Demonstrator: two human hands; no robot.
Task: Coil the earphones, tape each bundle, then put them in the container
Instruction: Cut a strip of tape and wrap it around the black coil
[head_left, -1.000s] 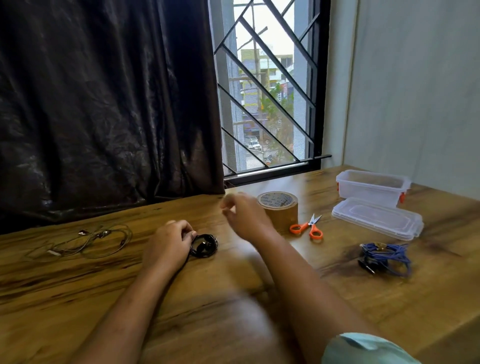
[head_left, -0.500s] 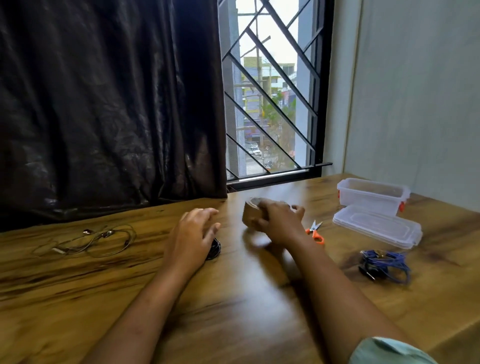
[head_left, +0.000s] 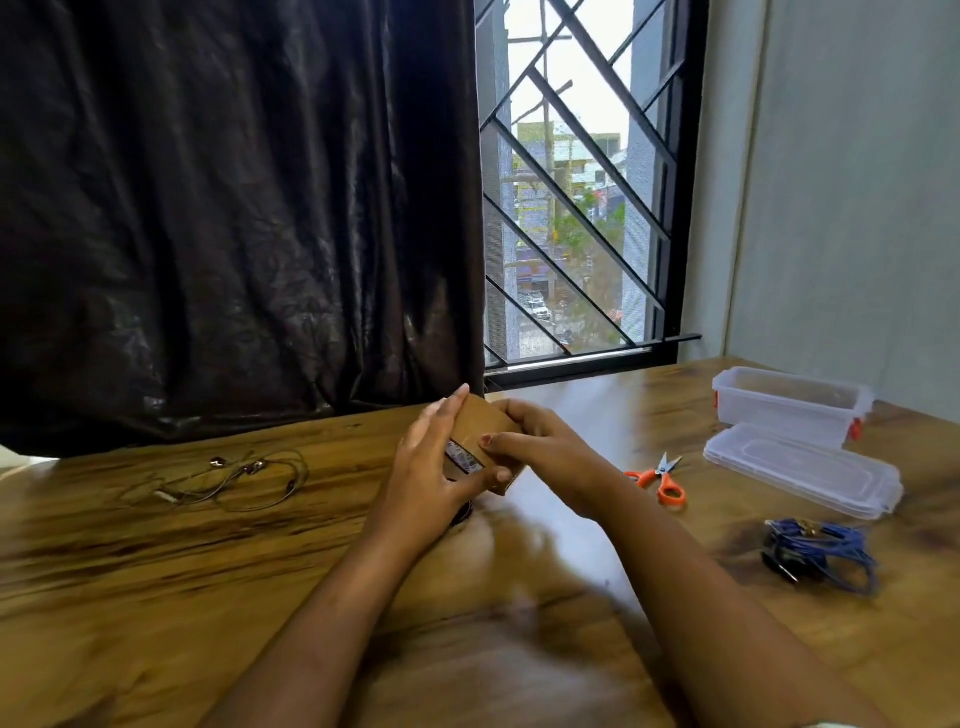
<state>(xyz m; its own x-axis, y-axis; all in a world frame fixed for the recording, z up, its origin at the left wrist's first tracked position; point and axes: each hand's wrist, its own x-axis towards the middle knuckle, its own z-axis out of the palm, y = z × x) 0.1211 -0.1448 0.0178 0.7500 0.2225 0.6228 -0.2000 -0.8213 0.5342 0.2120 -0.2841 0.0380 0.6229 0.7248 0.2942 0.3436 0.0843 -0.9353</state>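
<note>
Wood-grain brown table (head_left: 156, 597) fills the foreground, with two bare forearms reaching forward across it. On the near right, a coiled bundle of blue earphones (head_left: 821, 551) lies on the tabletop. Further in, at the centre, the left hand (head_left: 431, 483) and right hand (head_left: 550, 457) hold a brown tape roll (head_left: 480, 426) between them. The left fingers lie straight along its side with the thumb hooked under its edge, and the right fingers and thumb curl round it. Black earphones (head_left: 464, 514) rest on the table beneath the left hand, mostly hidden. Orange-handled scissors (head_left: 662, 480) lie just right of the hands. Pale earphones (head_left: 234, 480) sprawl loose on the left. At the far right, a clear lid (head_left: 802, 470) sits in front of the open clear container (head_left: 789, 402). A dark curtain (head_left: 234, 208) and a barred window (head_left: 582, 208) stand behind.
</note>
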